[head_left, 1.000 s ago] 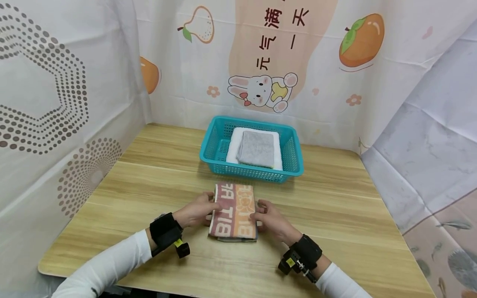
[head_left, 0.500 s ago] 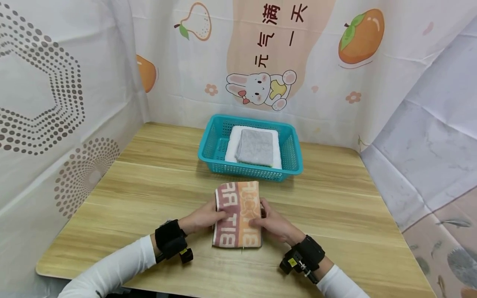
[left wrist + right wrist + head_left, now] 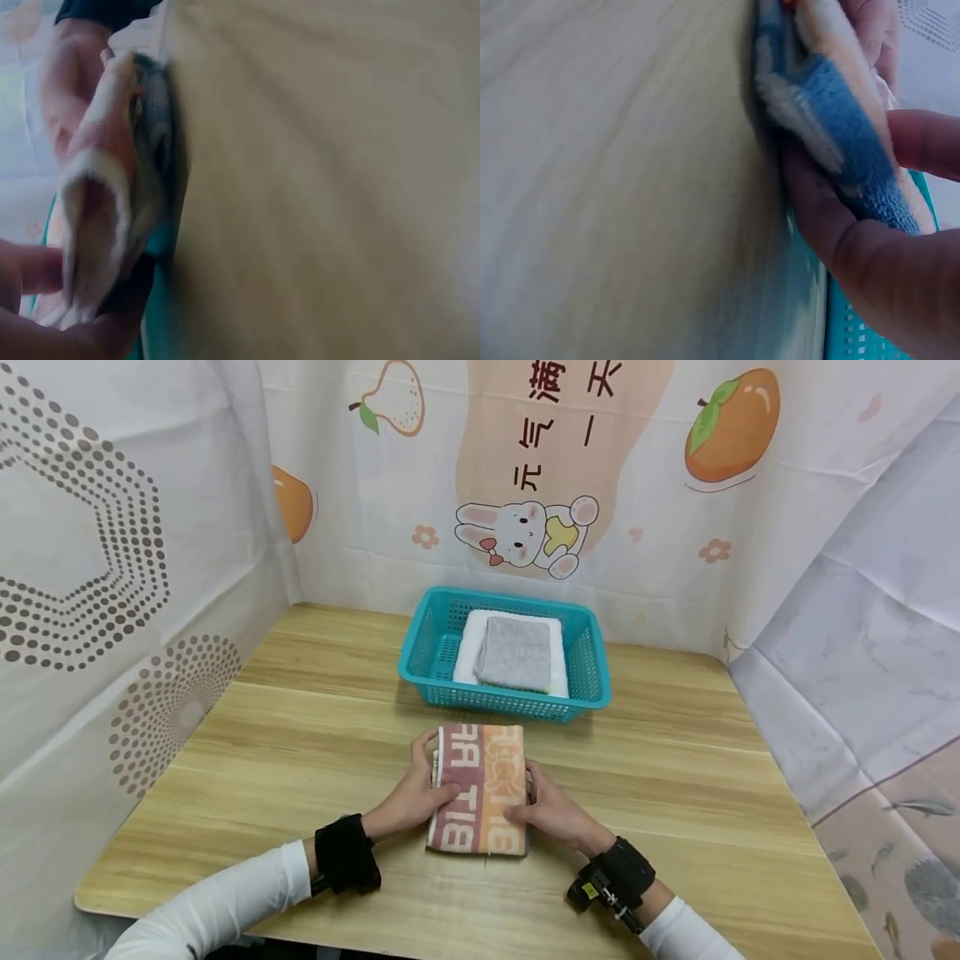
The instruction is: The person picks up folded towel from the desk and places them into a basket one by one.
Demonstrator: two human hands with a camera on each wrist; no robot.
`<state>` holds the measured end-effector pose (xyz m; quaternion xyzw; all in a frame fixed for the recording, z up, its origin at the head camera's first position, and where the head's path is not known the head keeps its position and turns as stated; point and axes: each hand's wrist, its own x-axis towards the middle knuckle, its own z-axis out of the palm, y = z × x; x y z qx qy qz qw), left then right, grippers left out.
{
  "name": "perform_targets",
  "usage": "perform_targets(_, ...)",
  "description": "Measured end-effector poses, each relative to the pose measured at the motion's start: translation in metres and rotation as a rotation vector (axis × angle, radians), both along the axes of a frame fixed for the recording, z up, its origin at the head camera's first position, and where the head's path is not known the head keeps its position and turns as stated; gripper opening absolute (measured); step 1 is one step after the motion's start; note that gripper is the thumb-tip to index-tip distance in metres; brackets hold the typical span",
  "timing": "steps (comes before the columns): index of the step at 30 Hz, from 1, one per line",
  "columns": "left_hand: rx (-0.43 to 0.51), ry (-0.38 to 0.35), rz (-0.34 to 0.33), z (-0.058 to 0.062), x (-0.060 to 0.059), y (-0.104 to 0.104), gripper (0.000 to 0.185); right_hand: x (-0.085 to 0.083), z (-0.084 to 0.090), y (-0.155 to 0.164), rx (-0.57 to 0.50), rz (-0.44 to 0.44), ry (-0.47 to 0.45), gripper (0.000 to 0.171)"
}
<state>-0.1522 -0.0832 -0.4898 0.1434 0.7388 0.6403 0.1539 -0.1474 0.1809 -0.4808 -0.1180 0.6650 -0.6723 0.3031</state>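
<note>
A folded towel with mauve and orange panels and pale lettering lies between both hands in the head view. My left hand grips its left side, thumb on top and fingers at the edge. On the opposite side my right hand pinches the towel, its thumb above and its fingers tucked under. In the left wrist view the towel's folded layers show edge-on between thumb and fingers. Blue and white layers of its underside appear in the right wrist view, with fingers beneath them.
Behind the towel stands a teal plastic basket holding a folded white towel with a folded grey cloth on top. All of it is on a wood-grain table. Printed curtains hang along the back and sides.
Both hands have closed in on the towel's sides, and the towel has shifted slightly right and straightened. The left hand's fingers have moved up along its left edge in the last half second.
</note>
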Motion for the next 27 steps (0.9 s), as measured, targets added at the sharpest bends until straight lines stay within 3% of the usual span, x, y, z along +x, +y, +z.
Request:
perform_targets(2,-0.032,0.076,-0.02,-0.0008,0.0007,-0.0003,0.084,-0.0001,-0.0003,0.0,0.028,-0.004,0.024,0.096)
perform_targets(5,-0.085,0.123,-0.09,-0.0001,0.0011,-0.0004,0.074,0.0007,-0.0012,0.0011,0.046,-0.008,0.06,0.107)
perform_targets(11,-0.195,0.15,-0.229,0.0035,-0.0008,-0.001,0.065,0.005,-0.0024,0.0044,0.094,0.049,0.19,0.114)
perform_targets(17,-0.228,0.107,-0.275,0.008,-0.0026,-0.0023,0.08,0.0042,0.0021,0.0064,0.156,0.099,0.214,0.117)
perform_targets(23,-0.242,0.067,-0.289,0.0065,0.0002,-0.0036,0.081,0.0044,0.0012,0.005,0.216,0.113,0.232,0.119)
perform_targets(27,-0.245,0.083,-0.29,0.0056,0.0009,-0.0041,0.081,0.0065,0.0017,0.0045,0.216,0.107,0.239,0.119)
